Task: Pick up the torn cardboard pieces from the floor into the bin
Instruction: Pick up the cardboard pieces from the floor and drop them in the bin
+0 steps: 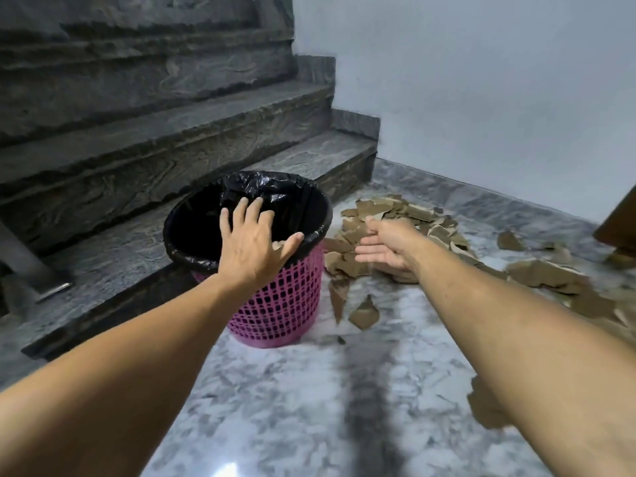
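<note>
Left hand is hovering fingers spread over the pink bin mid-frame, holding nothing. Right hand is reaching flat and empty over the torn cardboard pieces lying scattered across the floor, center-right.

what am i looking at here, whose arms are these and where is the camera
There is no machine: these are a person's two bare arms, seen from one camera worn on their head, looking forward and down. The left hand is spread open over the pink mesh bin, which is lined with a black bag. The right hand is open, reaching toward a pile of torn cardboard pieces on the marble floor. Neither hand has anything in its grip. Dark stone stairs rise behind the bin.
</note>
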A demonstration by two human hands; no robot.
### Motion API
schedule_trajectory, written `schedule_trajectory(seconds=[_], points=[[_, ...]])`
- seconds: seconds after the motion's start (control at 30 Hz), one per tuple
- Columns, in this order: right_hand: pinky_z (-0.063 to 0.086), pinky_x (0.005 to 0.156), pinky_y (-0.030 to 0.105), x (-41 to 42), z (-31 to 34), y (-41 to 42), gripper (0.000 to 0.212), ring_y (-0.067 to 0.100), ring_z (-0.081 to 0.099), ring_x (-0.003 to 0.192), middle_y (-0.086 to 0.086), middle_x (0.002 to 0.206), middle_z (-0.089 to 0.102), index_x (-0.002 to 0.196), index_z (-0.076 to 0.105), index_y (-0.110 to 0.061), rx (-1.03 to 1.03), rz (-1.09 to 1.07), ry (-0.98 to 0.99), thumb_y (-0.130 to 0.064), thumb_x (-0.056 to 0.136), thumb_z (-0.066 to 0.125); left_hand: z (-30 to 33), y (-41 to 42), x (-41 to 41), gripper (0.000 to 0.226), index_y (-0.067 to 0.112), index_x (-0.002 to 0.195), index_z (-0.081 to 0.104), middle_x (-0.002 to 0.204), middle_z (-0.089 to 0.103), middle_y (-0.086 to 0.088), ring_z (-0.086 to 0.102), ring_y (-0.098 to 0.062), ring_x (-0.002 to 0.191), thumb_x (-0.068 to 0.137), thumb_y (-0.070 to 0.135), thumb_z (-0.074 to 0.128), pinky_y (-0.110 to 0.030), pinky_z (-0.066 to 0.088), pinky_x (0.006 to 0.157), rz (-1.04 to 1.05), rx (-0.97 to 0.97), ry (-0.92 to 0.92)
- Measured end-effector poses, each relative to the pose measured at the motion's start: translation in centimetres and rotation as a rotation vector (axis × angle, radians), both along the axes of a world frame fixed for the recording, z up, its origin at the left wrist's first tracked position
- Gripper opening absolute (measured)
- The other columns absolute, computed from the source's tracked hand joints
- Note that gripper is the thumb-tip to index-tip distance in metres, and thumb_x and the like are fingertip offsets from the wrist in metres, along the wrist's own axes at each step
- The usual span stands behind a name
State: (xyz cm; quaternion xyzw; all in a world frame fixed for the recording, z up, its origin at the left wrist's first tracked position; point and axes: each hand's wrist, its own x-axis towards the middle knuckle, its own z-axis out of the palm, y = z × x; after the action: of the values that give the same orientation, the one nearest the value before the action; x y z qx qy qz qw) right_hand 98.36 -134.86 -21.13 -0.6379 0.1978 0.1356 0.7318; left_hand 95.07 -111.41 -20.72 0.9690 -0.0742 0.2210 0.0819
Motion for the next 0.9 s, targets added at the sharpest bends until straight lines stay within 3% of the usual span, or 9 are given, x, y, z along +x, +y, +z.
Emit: schedule_trajectory(seconds=[0.13, 0.23, 0.37, 0.5, 0.63, 0.7, 0.77, 0.83, 0.9], points=[[0.055, 0.080, 0.048, -1.7, -1.1, -4.3, 0.045, 0.039, 0.058, 0.117, 0.025, 0.136, 0.051, 0.140, 0.041, 0.000, -0.122, -0.007, 0.037, -0.022, 0.101, 0.048, 0.0, -6.0, 0.2, 0.054, 0.012, 0.120, 0.057, 0.127, 0.054, -0.007, 0.043, -0.027, 0.120, 0.089, 0.056, 0.048, -0.041, 0.029, 0.101, -0.300, 0.109, -0.076], [0.059, 0.076, 0.044, -2.2, -2.6, -7.2, 0.019, 0.020, 0.062, 0.070, 0.015, 0.098, 0.062, 0.110, 0.059, -0.010, -0.270, -0.011, 0.075, -0.023, 0.099, 0.051, -0.8, -9.7, 0.6, 0.039, 0.013, 0.110, 0.059, 0.110, 0.060, -0.006, 0.049, -0.026, 0.106, 0.089, 0.044, 0.050, -0.037, 0.035, 0.088, -0.464, 0.211, -0.059], [0.060, 0.060, 0.039, -2.4, -5.8, -11.3, 0.021, 0.020, 0.065, 0.072, 0.011, 0.093, 0.058, 0.108, 0.054, -0.009, -0.421, -0.011, 0.178, -0.027, 0.098, 0.053, -4.0, -13.2, 2.4, 0.024, 0.013, 0.098, 0.060, 0.102, 0.066, -0.010, 0.062, -0.030, 0.098, 0.088, 0.033, 0.052, -0.032, 0.045, 0.074, -0.542, 0.225, 0.304], [0.057, 0.059, 0.034, -2.2, -10.0, -14.5, 0.020, 0.014, 0.057, 0.067, 0.004, 0.086, 0.053, 0.111, 0.050, -0.012, -0.534, 0.090, 0.306, -0.027, 0.099, 0.052, -9.0, -15.5, 5.1, 0.051, 0.012, 0.130, 0.053, 0.122, 0.060, -0.013, 0.060, -0.029, 0.109, 0.089, 0.040, 0.059, -0.032, 0.050, 0.086, -0.364, 0.267, 0.679], [0.055, 0.060, 0.034, -1.1, -15.2, -17.6, 0.022, 0.020, 0.061, 0.073, 0.008, 0.087, 0.058, 0.099, 0.058, -0.007, -0.673, 0.135, 0.346, -0.027, 0.092, 0.065, -15.1, -17.2, 7.1, 0.066, 0.007, 0.138, 0.039, 0.138, 0.047, -0.015, 0.047, -0.032, 0.125, 0.086, 0.043, 0.061, -0.038, 0.044, 0.099, -0.229, 0.146, 0.889], [0.052, 0.065, 0.033, -0.6, -17.4, -19.5, 0.027, 0.024, 0.059, 0.076, 0.011, 0.094, 0.063, 0.092, 0.058, -0.007, -0.926, 0.226, 0.345, -0.030, 0.086, 0.071, -17.9, -17.9, 7.9, 0.086, 0.010, 0.146, 0.020, 0.155, 0.016, -0.019, 0.022, -0.037, 0.142, 0.080, 0.050, 0.059, -0.043, 0.029, 0.112, -0.130, 0.053, 0.971], [0.049, 0.080, 0.032, -0.7, -19.2, -21.3, 0.053, 0.027, 0.058, 0.099, 0.013, 0.123, 0.059, 0.121, 0.054, -0.006, -1.098, 0.339, 0.345, -0.035, 0.082, 0.074, -20.2, -18.7, 8.7, 0.104, 0.015, 0.150, 0.000, 0.158, -0.018, -0.016, -0.004, -0.039, 0.147, 0.078, 0.054, 0.064, -0.049, 0.015, 0.117, -0.038, 0.001, 1.003], [0.046, 0.099, 0.036, -1.4, -20.8, -23.1, 0.088, 0.031, 0.046, 0.129, 0.012, 0.147, 0.042, 0.147, 0.035, -0.011, -1.161, 0.422, 0.389, -0.039, 0.076, 0.079, -21.9, -19.1, 9.3, 0.114, 0.021, 0.151, -0.006, 0.154, -0.031, -0.014, -0.009, -0.040, 0.146, 0.074, 0.057, 0.069, -0.054, 0.011, 0.114, 0.036, -0.032, 1.002], [0.040, 0.109, 0.045, -1.9, -22.1, -25.1, 0.108, 0.035, 0.026, 0.143, 0.011, 0.157, 0.021, 0.153, 0.020, -0.022, -1.206, 0.489, 0.419, -0.040, 0.069, 0.084, -23.7, -19.6, 9.8, 0.115, 0.025, 0.152, -0.006, 0.152, -0.036, -0.013, -0.011, -0.043, 0.145, 0.072, 0.062, 0.068, -0.059, 0.009, 0.113, 0.082, -0.030, 0.989]])
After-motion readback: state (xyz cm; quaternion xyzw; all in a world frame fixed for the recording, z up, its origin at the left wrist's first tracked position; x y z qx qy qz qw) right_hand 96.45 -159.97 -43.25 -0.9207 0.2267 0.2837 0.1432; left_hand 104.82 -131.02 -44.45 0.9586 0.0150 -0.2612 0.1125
